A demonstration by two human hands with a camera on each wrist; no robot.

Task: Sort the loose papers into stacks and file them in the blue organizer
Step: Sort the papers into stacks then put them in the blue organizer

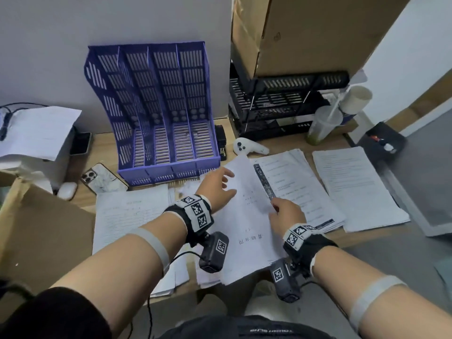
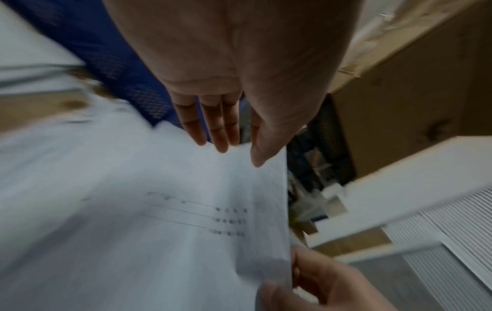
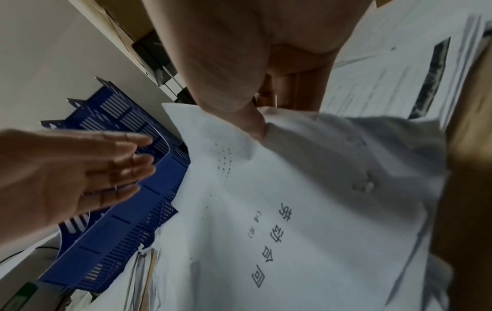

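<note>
The blue organizer (image 1: 156, 113) stands empty at the back of the desk, also seen in the right wrist view (image 3: 119, 210). In front of it a sheaf of white printed papers (image 1: 244, 216) is lifted at a slant. My right hand (image 1: 275, 204) pinches its right edge, thumb (image 3: 253, 124) on top. My left hand (image 1: 226, 182) is open with straight fingers (image 2: 221, 130) at the sheaf's far left edge; I cannot tell if they touch it. A paper stack (image 1: 129, 216) lies at the left, and two more stacks (image 1: 293, 182) (image 1: 354, 187) lie at the right.
A phone (image 1: 102, 178) and an earbud case (image 1: 67, 190) lie left of the organizer. A white controller (image 1: 249, 148), black stapler (image 1: 221, 143), black trays (image 1: 276, 106), plastic cup (image 1: 322, 126) and cardboard box (image 1: 305, 33) stand at the back right. Another cardboard box (image 1: 36, 228) sits at the near left.
</note>
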